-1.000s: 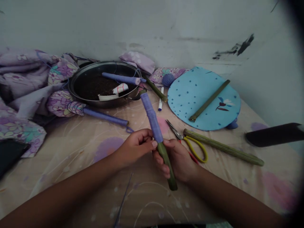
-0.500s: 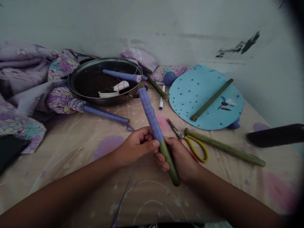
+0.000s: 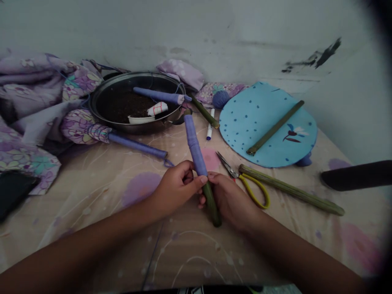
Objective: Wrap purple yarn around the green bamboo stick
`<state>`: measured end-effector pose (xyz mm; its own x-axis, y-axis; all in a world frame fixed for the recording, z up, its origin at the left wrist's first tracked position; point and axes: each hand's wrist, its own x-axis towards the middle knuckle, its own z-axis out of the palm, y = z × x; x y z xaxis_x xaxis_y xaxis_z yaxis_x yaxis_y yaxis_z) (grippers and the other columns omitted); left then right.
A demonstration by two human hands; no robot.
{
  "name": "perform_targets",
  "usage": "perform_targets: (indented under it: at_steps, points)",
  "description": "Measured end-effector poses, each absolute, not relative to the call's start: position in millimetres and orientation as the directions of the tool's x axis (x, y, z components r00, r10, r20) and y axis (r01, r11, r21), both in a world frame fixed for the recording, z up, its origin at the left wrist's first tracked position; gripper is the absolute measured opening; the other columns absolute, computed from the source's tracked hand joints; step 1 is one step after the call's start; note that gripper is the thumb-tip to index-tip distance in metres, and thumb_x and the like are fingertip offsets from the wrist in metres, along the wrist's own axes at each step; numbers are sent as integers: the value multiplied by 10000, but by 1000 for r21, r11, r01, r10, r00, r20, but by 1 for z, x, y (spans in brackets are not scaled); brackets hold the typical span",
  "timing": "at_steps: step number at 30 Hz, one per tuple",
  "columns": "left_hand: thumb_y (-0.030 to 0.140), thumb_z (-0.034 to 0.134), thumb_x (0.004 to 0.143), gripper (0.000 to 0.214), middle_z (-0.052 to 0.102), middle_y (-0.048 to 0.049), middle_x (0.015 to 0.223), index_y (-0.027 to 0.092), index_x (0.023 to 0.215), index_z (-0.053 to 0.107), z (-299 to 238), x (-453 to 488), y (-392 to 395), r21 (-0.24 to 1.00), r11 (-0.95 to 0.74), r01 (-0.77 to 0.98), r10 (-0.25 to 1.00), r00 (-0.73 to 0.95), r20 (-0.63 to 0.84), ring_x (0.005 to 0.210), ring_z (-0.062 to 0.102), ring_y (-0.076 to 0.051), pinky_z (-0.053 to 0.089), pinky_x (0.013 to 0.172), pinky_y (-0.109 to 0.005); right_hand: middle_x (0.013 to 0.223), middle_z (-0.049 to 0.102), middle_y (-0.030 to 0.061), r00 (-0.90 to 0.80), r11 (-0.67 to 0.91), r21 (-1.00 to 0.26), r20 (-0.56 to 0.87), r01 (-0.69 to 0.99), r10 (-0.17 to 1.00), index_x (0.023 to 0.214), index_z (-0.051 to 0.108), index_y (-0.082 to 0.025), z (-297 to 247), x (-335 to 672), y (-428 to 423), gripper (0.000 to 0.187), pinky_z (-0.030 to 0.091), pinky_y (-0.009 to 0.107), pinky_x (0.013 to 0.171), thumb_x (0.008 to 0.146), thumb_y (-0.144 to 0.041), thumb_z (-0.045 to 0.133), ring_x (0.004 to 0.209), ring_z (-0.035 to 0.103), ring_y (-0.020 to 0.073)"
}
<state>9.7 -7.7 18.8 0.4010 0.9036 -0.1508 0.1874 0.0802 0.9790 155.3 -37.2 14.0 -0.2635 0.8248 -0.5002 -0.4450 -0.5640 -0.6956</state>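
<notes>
Between my hands is a green plant stalk [image 3: 212, 206], its upper part wound tightly with purple yarn [image 3: 195, 147] and its lower end bare. My left hand [image 3: 180, 183] is closed around it from the left, the thumb lying at the lower edge of the winding. From the right, my right hand [image 3: 228, 196] grips the stalk at the same height, with fingers curled behind it. A loose strand of yarn [image 3: 153, 257] runs down the cloth below my hands. Scissors [image 3: 252, 190] with yellow and red handles lie just beyond my right hand.
A dark pan [image 3: 136, 128] holds brown crumbly material and a purple-wrapped stick [image 3: 157, 94]. Nearby lie a floral cloth bundle [image 3: 81, 127], a marker [image 3: 210, 124], a yarn ball [image 3: 221, 99], a blue round mat [image 3: 239, 118] with a stalk [image 3: 275, 127] on it, and another stalk [image 3: 290, 190].
The wrapped stalk has turned slightly more upright, and its bare lower end has shifted up and left. My right hand has moved slightly, its thumb now at the winding's lower edge.
</notes>
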Motion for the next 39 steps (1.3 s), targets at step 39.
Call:
perform_targets:
  at_steps: [39]
  points:
    - [231,596,790,144,611,11,608,124,873,547,21,11,-6,928,355,-113,774,591,-225,569,614,-108,458,551,-219,577,536,-15,-419,-600,-603,-431,-526,799,727,560,-166,18,159,-39,153,377,197,348,667,-305,535,401,462,88]
